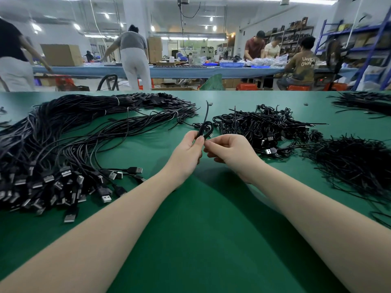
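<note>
Over the middle of the green table [207, 229] my left hand [188, 151] pinches a thin black cable [206, 125] bent into a small loop, its free end rising toward the far edge. My right hand [230, 151] sits right beside it, fingers curled, fingertips meeting the same cable just below the loop. A metal plug tip shows at the loop's right side.
A large bundle of black USB cables [63, 155] sprawls on the left, plugs toward me. A pile of coiled cables [266, 127] lies behind my right hand, and loose black ties [355, 166] heap at the right. People work at a blue table [190, 70] beyond.
</note>
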The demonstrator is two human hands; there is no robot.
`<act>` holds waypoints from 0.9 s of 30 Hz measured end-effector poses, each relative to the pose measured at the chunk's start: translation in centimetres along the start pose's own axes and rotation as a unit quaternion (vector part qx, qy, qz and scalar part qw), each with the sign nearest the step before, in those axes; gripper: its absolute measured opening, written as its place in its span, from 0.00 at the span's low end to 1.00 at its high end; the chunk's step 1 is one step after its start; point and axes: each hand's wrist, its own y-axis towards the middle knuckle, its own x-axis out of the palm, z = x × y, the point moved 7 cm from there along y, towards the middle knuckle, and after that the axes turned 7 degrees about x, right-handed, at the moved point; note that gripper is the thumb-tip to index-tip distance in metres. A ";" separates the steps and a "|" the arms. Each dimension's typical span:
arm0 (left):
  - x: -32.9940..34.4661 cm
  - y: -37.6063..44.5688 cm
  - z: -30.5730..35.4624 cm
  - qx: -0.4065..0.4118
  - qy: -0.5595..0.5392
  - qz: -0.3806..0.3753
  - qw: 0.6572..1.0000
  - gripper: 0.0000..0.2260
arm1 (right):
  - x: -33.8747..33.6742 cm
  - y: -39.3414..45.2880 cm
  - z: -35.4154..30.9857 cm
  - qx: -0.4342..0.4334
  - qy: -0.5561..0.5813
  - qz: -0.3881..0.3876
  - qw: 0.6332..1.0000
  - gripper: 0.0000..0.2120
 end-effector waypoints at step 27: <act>0.2 -1.2 2.8 0.075 0.019 0.020 0.997 0.13 | -1.5 -1.4 -3.2 -0.231 -0.330 0.157 0.902 0.02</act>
